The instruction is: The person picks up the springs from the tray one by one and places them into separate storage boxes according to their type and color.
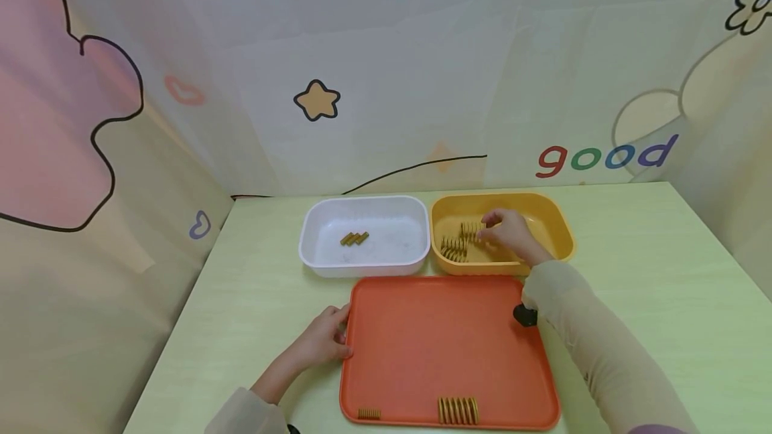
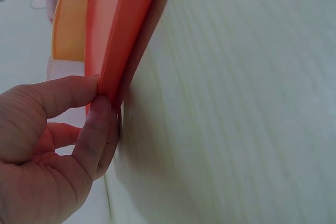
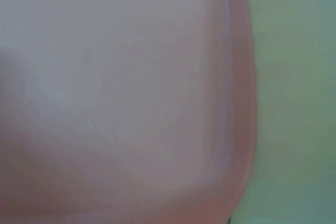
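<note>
My left hand point(image 1: 326, 338) grips the left rim of an orange tray point(image 1: 446, 347); in the left wrist view, thumb and fingers point(image 2: 93, 124) pinch its edge. My right hand point(image 1: 511, 233) is inside a yellow bin point(image 1: 557, 220), its fingertips at the right end of a brass-coloured coil spring point(image 1: 470, 232), which they appear to pinch. More such springs point(image 1: 454, 250) lie beside it at the bin's left. On the tray's near edge lie a large coil spring point(image 1: 458, 411) and a small one point(image 1: 369, 414). The right wrist view shows only a blurred tray corner point(image 3: 241, 103), without the hand.
A white bin point(image 1: 364, 270) stands left of the yellow one, holding a few small brass-coloured pieces point(image 1: 354, 238). Both bins sit just behind the tray on a pale green table point(image 1: 241, 300). A printed cloth point(image 1: 398, 86) hangs behind and at the sides.
</note>
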Demonstrator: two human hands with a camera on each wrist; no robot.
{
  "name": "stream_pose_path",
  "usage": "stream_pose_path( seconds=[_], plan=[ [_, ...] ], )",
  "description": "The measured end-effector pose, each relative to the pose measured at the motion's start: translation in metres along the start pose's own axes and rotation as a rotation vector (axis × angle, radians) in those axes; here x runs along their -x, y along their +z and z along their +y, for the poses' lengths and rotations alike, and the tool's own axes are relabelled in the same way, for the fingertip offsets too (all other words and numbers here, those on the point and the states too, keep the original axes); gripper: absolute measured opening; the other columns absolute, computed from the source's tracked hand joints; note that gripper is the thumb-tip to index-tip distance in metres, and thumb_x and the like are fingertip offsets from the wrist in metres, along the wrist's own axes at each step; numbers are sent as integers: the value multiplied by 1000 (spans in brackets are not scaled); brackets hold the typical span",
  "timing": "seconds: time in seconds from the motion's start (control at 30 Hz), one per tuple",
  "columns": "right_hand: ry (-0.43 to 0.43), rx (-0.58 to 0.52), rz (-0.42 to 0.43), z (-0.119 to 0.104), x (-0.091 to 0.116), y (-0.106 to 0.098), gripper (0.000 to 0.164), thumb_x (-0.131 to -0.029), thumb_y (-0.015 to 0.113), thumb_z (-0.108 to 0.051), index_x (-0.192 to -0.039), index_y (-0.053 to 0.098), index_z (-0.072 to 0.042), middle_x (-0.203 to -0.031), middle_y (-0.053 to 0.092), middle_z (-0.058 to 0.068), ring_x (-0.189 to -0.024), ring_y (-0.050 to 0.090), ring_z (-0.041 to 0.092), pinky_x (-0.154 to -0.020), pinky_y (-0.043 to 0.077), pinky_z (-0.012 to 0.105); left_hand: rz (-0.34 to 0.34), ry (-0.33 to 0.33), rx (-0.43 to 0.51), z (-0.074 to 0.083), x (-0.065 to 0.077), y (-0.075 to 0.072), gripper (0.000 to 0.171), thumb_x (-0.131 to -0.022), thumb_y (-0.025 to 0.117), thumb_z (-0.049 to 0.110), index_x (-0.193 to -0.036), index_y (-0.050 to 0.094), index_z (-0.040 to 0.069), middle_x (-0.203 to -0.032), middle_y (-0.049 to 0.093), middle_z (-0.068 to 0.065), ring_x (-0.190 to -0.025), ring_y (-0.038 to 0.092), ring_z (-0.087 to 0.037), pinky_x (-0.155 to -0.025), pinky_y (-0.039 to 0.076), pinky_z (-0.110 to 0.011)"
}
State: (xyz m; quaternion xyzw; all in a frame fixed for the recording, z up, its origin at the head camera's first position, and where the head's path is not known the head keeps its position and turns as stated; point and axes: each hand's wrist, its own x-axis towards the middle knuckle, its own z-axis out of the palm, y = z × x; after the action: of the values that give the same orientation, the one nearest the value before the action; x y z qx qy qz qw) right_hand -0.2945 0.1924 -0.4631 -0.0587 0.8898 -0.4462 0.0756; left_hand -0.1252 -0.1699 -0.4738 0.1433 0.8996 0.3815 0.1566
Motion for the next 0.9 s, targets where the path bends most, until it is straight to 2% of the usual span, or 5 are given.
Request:
stream_pose_path(
  seconds=[0.27,0.5,0.9],
  plan=[
    [7,-19,-19,2,-1,2,35,-78,65,-13,-105,51,5,-94,51,15,-72,54,18,-60,47,24,0,-21,-2,0,0,0,78,-66,69,-6,-133,28,-10,-93,41,-14,-67,44,-13,-54,40,-19],
    [36,-40,-43,-2,1,0,32,-81,61,-13,-105,49,5,-94,51,15,-70,53,18,-59,46,27,5,-7,-12,0,0,0,78,-65,68,-6,-133,29,-10,-92,42,-13,-65,44,-12,-54,40,-19],
    [43,-68,-28,-6,7,-6,31,-82,59,-13,-105,51,6,-95,51,15,-78,57,25,-68,51,31,-1,-12,-23,-1,-1,0,78,-66,68,-5,-133,29,-10,-95,42,-15,-67,45,-12,-54,40,-19]
  ],
)
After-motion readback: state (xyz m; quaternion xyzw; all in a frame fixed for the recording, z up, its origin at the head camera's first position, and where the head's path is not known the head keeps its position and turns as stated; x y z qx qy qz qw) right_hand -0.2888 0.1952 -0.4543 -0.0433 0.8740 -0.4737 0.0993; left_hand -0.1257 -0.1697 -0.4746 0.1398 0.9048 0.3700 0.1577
